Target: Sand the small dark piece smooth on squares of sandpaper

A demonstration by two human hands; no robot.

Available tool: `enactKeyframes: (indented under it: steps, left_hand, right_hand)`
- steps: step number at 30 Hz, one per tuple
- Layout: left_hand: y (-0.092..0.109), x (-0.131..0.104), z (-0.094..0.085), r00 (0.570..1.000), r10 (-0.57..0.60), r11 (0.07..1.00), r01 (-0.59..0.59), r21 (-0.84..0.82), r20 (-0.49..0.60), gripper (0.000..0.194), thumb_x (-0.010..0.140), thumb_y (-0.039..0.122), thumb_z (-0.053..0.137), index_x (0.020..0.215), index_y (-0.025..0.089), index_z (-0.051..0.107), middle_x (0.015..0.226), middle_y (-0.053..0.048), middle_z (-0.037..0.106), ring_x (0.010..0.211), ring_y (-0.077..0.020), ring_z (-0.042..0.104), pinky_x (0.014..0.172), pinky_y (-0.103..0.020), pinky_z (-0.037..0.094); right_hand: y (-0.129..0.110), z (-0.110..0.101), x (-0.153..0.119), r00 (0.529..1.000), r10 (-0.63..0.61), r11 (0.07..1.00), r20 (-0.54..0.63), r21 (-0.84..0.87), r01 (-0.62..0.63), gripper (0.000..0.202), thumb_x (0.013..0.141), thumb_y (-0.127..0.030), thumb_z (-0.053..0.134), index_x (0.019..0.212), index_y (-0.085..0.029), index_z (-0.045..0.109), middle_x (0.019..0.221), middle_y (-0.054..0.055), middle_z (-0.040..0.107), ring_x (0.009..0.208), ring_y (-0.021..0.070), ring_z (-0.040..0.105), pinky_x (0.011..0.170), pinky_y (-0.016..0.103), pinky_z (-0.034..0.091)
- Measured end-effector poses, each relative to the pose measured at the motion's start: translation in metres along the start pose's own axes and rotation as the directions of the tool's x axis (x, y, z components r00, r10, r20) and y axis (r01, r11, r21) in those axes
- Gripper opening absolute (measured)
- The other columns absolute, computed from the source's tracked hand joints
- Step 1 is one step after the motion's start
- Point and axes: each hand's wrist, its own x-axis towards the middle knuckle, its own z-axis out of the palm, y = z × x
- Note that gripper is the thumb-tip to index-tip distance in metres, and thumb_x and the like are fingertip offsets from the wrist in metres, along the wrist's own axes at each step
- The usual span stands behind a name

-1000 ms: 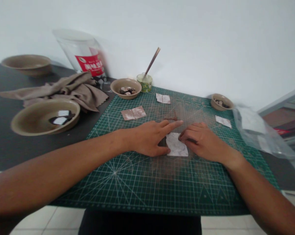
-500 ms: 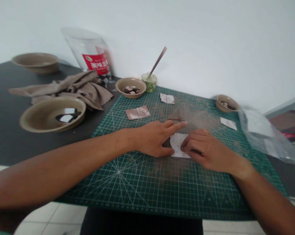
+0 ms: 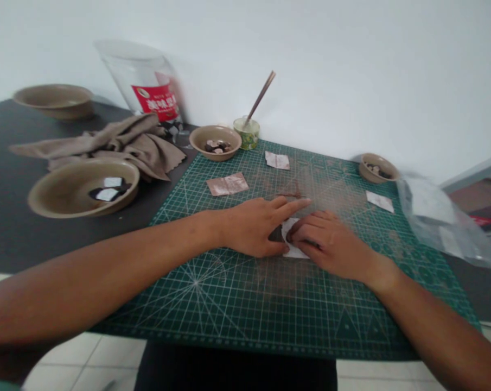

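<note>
The white sheet (image 3: 288, 225) is touched at its left by the spread left hand (image 3: 257, 228), presumably for steadiness; over it the right hand (image 3: 327, 244) is curled (any grip cannot be told).

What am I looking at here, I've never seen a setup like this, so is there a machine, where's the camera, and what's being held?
There's no machine, just a person's two bare hands. The camera sits on their head, looking forward and down. The left hand is spread out, its thumb at the edge of a small white sheet. The right hand has its fingertips at that sheet; whether they grip anything else is hard to tell. Underneath is a green gridded mat, with three other small sheets farther back. To the left, on the dark tabletop, are a brown cloth and a clear jar with a red label.
</note>
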Motion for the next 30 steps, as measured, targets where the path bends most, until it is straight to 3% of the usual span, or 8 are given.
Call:
enactKeyframes:
  steps: [3,5,8,11,18,24,30]
  left_hand:
    - [-0.002,0.001,0.001,1.0,-0.012,1.0,0.011,-0.015,-0.009,0.095,0.088,0.047,0.057,0.161,0.023,0.0,0.159,-0.016,0.034,0.132,-0.0317,0.052,0.104,-0.04,0.04]
    - [-0.002,0.001,0.001,1.0,-0.024,1.0,0.023,-0.015,-0.005,0.099,0.087,0.049,0.058,0.161,0.022,-0.003,0.16,-0.017,0.032,0.132,-0.0321,0.052,0.104,-0.041,0.04]
    - [0.0,0.001,-0.001,0.999,-0.031,1.0,0.031,0.004,0.019,0.1,0.087,0.05,0.058,0.161,0.02,-0.003,0.159,-0.019,0.033,0.127,-0.0315,0.056,0.102,-0.04,0.042]
    - [0.002,0.0,-0.003,0.999,-0.029,0.999,0.028,0.029,0.032,0.099,0.088,0.05,0.056,0.161,0.019,-0.004,0.159,-0.019,0.033,0.124,-0.0309,0.058,0.1,-0.039,0.043]
    - [0.004,0.0,0.0,1.0,-0.019,0.998,0.019,0.065,0.001,0.097,0.088,0.048,0.054,0.161,0.015,0.0,0.157,-0.02,0.036,0.13,-0.0346,0.052,0.101,-0.041,0.041]
    - [0.006,-0.002,0.0,1.0,-0.001,1.0,0.001,0.024,0.019,0.094,0.09,0.044,0.052,0.16,0.013,-0.002,0.152,-0.019,0.044,0.135,-0.0343,0.048,0.105,-0.044,0.036]
    - [0.004,-0.003,-0.002,0.999,0.008,1.0,-0.007,-0.017,0.035,0.092,0.09,0.041,0.052,0.16,0.01,0.0,0.157,-0.02,0.038,0.138,-0.0329,0.045,0.109,-0.046,0.033]
  right_hand:
    - [0.001,0.0,0.006,0.995,0.085,0.992,-0.059,-0.086,-0.09,0.014,0.098,-0.024,0.056,0.097,-0.021,0.069,0.102,0.007,0.071,0.101,0.0251,0.058,0.086,0.041,0.037]
    - [0.005,-0.005,0.004,0.992,0.119,0.988,-0.036,-0.092,-0.121,0.013,0.098,-0.024,0.057,0.096,-0.021,0.07,0.099,0.006,0.07,0.098,0.0247,0.058,0.086,0.041,0.037]
    - [0.008,-0.012,-0.003,0.997,0.052,0.998,0.058,-0.03,-0.051,0.014,0.098,-0.021,0.055,0.094,-0.022,0.068,0.095,0.004,0.069,0.092,0.0214,0.058,0.086,0.04,0.037]
    - [0.003,-0.01,-0.005,0.997,-0.02,1.0,0.072,0.01,0.02,0.013,0.099,-0.02,0.054,0.094,-0.021,0.066,0.097,0.003,0.069,0.092,0.0201,0.059,0.085,0.039,0.037]
    - [0.002,-0.004,0.001,0.994,0.106,0.992,-0.027,-0.071,-0.108,0.016,0.1,-0.025,0.054,0.094,-0.021,0.068,0.097,0.005,0.07,0.095,0.0239,0.058,0.085,0.041,0.036]
    - [0.003,-0.005,-0.006,0.999,0.016,0.999,0.033,0.042,-0.018,0.013,0.098,-0.019,0.055,0.094,-0.022,0.067,0.1,0.003,0.071,0.096,0.0208,0.06,0.088,0.039,0.038]
    - [-0.002,-0.002,-0.001,0.998,0.055,0.995,-0.006,0.081,-0.054,0.01,0.098,-0.019,0.057,0.094,-0.021,0.066,0.098,0.002,0.071,0.096,0.0195,0.061,0.088,0.039,0.039]
